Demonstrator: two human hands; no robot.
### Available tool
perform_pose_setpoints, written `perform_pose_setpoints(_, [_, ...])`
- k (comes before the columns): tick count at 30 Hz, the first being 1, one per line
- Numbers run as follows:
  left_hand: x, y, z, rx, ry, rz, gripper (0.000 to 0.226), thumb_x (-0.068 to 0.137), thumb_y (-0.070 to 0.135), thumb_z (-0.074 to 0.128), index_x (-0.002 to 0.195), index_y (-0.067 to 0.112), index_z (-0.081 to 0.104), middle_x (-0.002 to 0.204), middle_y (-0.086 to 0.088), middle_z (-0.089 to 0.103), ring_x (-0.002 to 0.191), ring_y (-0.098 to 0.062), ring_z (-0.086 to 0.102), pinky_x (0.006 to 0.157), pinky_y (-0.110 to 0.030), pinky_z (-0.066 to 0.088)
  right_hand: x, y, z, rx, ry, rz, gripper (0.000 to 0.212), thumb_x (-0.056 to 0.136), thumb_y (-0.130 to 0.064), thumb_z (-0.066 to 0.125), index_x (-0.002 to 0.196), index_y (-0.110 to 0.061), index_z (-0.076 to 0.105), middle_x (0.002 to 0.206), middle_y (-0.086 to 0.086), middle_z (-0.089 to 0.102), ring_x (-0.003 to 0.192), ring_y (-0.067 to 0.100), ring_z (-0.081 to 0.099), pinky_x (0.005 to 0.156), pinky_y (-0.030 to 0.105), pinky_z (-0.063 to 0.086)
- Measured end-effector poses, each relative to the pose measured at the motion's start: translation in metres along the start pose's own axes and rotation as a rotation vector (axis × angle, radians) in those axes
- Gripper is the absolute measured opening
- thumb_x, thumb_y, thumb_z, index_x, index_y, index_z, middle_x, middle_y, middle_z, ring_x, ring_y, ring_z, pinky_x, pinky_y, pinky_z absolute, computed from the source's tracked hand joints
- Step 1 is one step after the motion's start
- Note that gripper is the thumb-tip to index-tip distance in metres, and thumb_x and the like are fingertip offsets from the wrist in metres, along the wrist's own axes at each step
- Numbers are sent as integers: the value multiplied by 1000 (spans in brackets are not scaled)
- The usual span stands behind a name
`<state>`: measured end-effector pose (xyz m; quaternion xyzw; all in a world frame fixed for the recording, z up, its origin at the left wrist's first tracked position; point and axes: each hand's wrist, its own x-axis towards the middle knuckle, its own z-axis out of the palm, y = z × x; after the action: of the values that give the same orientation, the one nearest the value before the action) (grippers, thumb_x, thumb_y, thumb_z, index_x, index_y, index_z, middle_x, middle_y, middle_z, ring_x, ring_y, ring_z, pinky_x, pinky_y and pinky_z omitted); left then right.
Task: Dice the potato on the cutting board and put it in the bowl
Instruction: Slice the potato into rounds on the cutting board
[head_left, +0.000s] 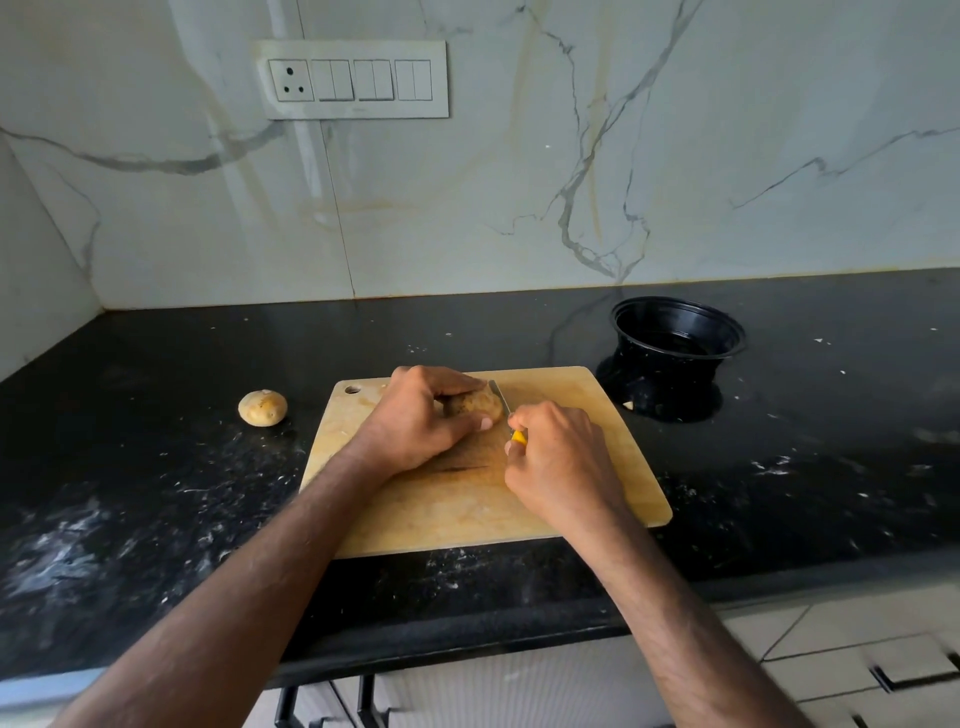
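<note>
On the cutting board (571, 467) sits the potato (480, 404), the left hand (426, 415) curled over it in a firm grip. Just beside it, the right hand (558, 457) grips a yellow-handled knife (511, 421), blade against the potato. Beyond the board's far right corner stands the black bowl (678, 332) on the dark desk (156, 493); another potato (262, 408) lies well left.

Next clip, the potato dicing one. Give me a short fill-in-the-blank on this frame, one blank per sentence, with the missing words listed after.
1. The left hand grips the potato on the ____.
2. The right hand holds a knife whose handle is ____ in colour.
3. The black bowl stands beyond the board's far ____ corner.
4. A second potato lies on the counter, to the ____ of the board.

Missing words: cutting board; yellow; right; left
</note>
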<state>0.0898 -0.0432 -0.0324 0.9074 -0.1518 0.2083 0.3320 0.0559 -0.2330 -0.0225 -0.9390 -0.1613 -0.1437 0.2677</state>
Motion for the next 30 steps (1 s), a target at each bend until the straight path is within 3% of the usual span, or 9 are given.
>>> perform_pose_setpoints(3, [-1,1,0,9,3,-11,48,78,36,87,120,16,75,117,2,75,98,-3,68,84,-7,49,1,-3,-5,-31,-51,16,22,93,-15,65,114,-16,70,107,2,69,88,18,55,74,26,44])
perform_pose_setpoints(7, [-1,2,0,10,3,-29,50,79,39,85,122,16,74,119,1,74,102,-7,69,91,-19,54,-3,-7,-11,-47,-118,35,24,94,-15,64,118,-15,67,114,5,66,102,24,61,86,34,53])
perform_pose_setpoints(13, [-3,4,0,9,12,-78,54,81,44,83,125,15,72,122,-2,73,107,-11,67,96,-32,56,-15,-7,-16,-101,-129,0,17,93,-13,66,110,-13,68,108,3,65,85,17,47,84,30,46])
perform_pose_setpoints(18, [-5,2,-4,-27,-12,-72,52,81,37,84,127,16,71,125,2,71,108,-6,66,97,-25,54,-18,0,-19,-127,-51,-6,8,91,-11,67,90,-18,70,84,-5,64,73,13,54,83,30,56])
perform_pose_setpoints(22, [-3,-4,-5,-91,-14,-122,57,76,36,88,127,17,71,122,5,73,106,-2,67,92,-11,49,-11,11,-19,-111,-5,15,8,93,-16,69,98,-17,74,94,-2,72,76,12,53,83,29,53])
perform_pose_setpoints(26, [-3,-7,-8,-115,-31,-124,59,73,38,90,125,18,72,121,6,72,107,-1,67,92,-12,51,-2,13,-17,-83,17,29,24,94,-20,66,118,-20,73,110,-1,73,99,20,65,86,31,50])
perform_pose_setpoints(30, [-3,-8,-7,-88,-9,-106,52,78,37,86,124,17,72,122,5,72,106,-1,66,91,-13,52,-1,4,-9,-23,74,-7,33,94,-22,66,126,-23,69,113,-4,73,104,19,66,90,32,53])
